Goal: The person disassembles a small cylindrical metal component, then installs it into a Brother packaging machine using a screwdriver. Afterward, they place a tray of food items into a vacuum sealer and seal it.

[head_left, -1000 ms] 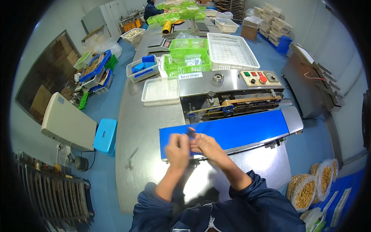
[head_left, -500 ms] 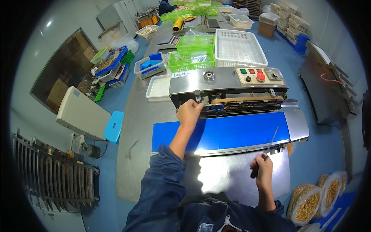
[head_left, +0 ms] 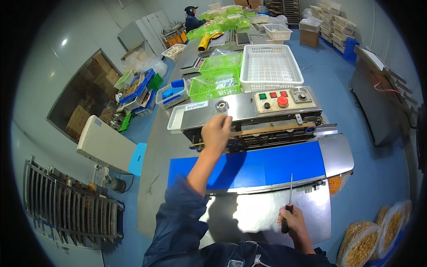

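Note:
A band sealer (head_left: pixel 207 116) with a metal housing stands on the steel table, its blue conveyor belt (head_left: pixel 275 164) running along the near side. My left hand (head_left: pixel 216 132) is raised at the housing's upper front edge, left of the middle, with its fingers closed. Whatever they may pinch is hidden from me, and the hand covers part of the front wheels. Lower right, over the table's near part, my right hand (head_left: pixel 297 221) grips a screwdriver (head_left: pixel 289 213) by its black handle. The thin shaft points up and away, its tip by the belt's near edge.
Red and green buttons sit on the control panel (head_left: pixel 284 100). Behind the machine are a white crate (head_left: pixel 271 66), green baskets (head_left: pixel 215 85) and a clear bin with blue pieces (head_left: pixel 173 93). Filled bags (head_left: pixel 360 244) stand at the lower right. A co-worker (head_left: pixel 192 20) is at the far end.
My left hand has lifted from the front wheels toward the top edge of the housing. The right hand has drawn nearer to me, and the screwdriver stands more upright. The whole view has shifted slightly.

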A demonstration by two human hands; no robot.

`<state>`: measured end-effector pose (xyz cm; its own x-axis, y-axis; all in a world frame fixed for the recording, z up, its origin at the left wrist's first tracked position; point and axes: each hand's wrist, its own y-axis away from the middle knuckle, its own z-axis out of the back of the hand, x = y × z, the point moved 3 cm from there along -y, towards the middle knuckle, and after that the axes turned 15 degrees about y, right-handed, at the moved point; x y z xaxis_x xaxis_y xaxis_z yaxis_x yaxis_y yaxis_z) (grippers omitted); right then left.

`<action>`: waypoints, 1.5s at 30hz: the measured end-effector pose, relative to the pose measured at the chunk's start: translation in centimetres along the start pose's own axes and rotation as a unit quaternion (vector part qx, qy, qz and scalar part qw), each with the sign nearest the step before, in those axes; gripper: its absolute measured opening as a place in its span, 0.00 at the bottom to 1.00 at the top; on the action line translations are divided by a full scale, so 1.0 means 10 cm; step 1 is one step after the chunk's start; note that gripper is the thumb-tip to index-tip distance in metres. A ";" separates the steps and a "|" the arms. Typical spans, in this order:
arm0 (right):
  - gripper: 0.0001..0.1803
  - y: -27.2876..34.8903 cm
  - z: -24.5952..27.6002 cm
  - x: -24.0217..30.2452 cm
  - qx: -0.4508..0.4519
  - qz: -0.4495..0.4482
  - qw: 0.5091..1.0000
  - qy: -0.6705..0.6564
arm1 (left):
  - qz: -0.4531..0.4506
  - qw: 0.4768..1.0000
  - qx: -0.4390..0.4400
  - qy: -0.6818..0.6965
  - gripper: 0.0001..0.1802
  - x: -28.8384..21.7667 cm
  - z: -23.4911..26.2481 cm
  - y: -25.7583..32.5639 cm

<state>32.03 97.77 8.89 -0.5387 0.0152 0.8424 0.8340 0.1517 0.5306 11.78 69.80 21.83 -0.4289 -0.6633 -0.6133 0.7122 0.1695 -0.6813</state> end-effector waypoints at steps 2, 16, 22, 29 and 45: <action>0.08 -0.02 0.02 0.01 0.020 0.003 1.000 0.010 | -0.015 0.998 0.037 0.046 0.09 0.17 -0.33 -0.20; 0.09 -0.06 0.41 -0.18 -0.057 -0.008 0.998 -0.035 | -0.015 0.997 0.063 -0.033 0.08 0.52 -1.09 -0.52; 0.09 0.03 0.16 -0.04 -0.016 0.005 1.000 0.026 | 0.280 0.863 0.153 0.391 0.09 -0.18 -0.29 0.30; 0.06 0.18 -0.58 0.30 0.000 0.052 0.990 0.133 | 0.471 0.681 0.133 0.545 0.09 -0.16 0.42 1.44; 0.08 -0.14 -1.79 0.46 -0.035 0.162 0.986 0.000 | 0.482 0.656 0.130 0.567 0.10 -0.08 0.83 1.96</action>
<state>30.49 79.88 13.69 -0.2420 0.0525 0.9688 0.9687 0.0704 0.2382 30.72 67.58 12.25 0.2575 0.6527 -0.7125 0.9634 -0.1167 0.2412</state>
